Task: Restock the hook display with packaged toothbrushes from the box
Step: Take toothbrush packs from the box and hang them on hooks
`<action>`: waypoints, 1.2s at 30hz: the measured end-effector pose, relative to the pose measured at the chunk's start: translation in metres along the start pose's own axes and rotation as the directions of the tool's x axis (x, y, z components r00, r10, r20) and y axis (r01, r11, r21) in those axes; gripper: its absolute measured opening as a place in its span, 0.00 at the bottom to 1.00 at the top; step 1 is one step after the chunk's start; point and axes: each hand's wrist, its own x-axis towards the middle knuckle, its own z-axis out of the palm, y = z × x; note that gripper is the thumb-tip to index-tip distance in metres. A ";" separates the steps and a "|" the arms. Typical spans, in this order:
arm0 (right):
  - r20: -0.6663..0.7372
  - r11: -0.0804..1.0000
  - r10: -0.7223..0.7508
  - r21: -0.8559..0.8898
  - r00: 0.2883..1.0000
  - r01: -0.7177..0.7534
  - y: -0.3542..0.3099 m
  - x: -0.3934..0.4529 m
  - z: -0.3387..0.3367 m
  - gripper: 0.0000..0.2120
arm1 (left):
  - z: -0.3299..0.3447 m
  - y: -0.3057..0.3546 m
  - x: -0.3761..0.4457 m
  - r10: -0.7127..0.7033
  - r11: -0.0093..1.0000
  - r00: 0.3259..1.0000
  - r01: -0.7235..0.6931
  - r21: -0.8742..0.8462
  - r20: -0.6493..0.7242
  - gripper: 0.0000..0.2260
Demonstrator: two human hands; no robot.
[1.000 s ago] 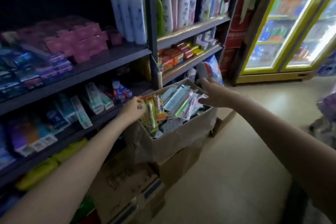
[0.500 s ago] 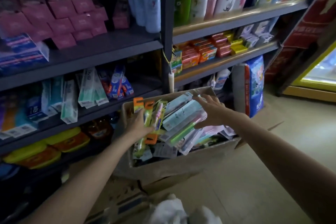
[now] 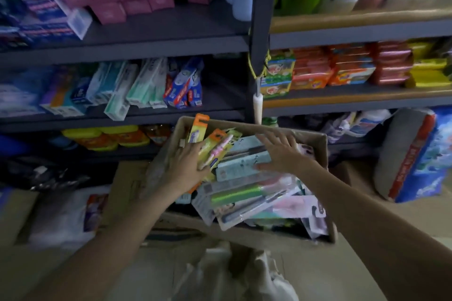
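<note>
Box (image 3: 318, 151) bottom hidden under packs (image 3: 244, 193); shelves blurred.

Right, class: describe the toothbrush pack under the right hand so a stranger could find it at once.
Start at the open cardboard box below the dark shelves. The right hand lies on a pale blue flat pack atop the pile. Unlike the neighbouring orange-topped packs, it looks opaque and plain.
</note>
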 end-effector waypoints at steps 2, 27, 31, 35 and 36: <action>0.081 0.999 -0.050 -0.011 0.995 0.051 0.004 0.008 -0.008 0.47 | 0.012 0.005 0.000 0.013 1.000 0.999 -0.012 -0.027 0.039 0.26; -0.292 0.373 -0.179 0.863 0.939 0.340 0.006 -0.028 -0.108 0.07 | -0.016 0.060 0.022 -0.021 0.621 0.997 0.072 -0.780 0.076 0.07; 0.020 0.828 -0.384 0.450 0.923 0.335 0.003 0.004 -0.046 0.22 | -0.021 0.019 0.008 -0.444 0.685 0.879 0.208 -0.698 -0.175 0.06; -0.047 0.891 -0.243 0.385 0.969 0.242 -0.057 0.025 -0.018 0.25 | -0.023 -0.023 -0.013 -0.522 0.709 0.829 0.291 -0.642 -0.200 0.08; -0.041 0.885 -0.180 0.430 0.983 0.180 -0.072 0.029 -0.018 0.24 | -0.023 -0.032 -0.018 -0.528 0.716 0.828 0.314 -0.623 -0.188 0.07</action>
